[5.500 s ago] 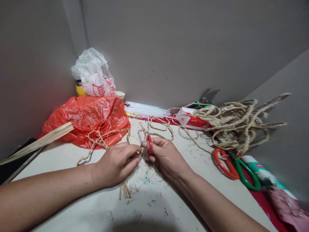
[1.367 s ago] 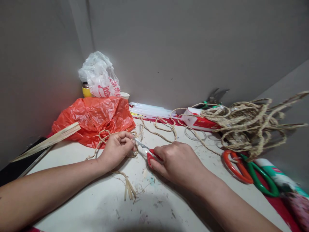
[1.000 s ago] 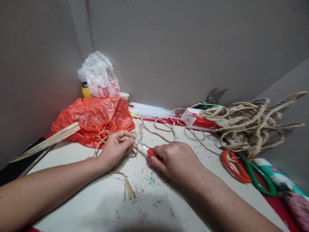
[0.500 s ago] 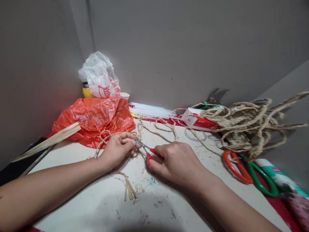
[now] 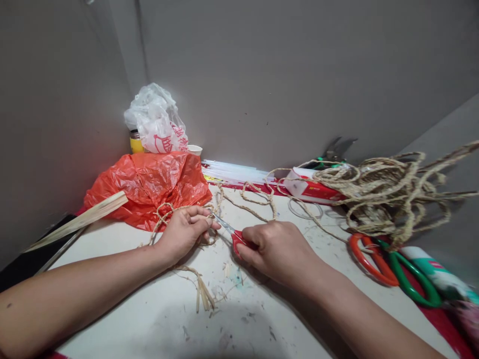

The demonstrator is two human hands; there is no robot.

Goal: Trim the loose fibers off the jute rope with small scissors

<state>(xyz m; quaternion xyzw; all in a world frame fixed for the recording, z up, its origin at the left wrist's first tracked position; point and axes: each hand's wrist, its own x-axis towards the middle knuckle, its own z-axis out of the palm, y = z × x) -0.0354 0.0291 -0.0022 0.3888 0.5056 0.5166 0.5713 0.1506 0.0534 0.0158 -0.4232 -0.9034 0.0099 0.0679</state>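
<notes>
My left hand (image 5: 187,228) is closed in a pinch on a thin twisted straw rope (image 5: 164,213), which loops around it near the middle of the table. In my right hand (image 5: 275,249) are small scissors with red handles (image 5: 241,240), my fingers wrapped round the grips. The blades lie closed together, and their tips reach the rope by my left fingertips. Whether the rope is cut there I cannot tell. Below my left wrist, a frayed rope end (image 5: 204,293) rests on the white table (image 5: 149,319).
A big tangle of straw rope (image 5: 392,194) fills the right side. Nearby lie scissors with orange and green handles (image 5: 374,262). An orange plastic bag (image 5: 149,182), a clear bag (image 5: 155,117) and glue sticks (image 5: 237,172) sit along the back. A flat straw strip (image 5: 86,217) lies left.
The scissors have closed: their red handles came together as my right hand squeezed. My left hand keeps its pinch on the rope. The whole view has shifted slightly.
</notes>
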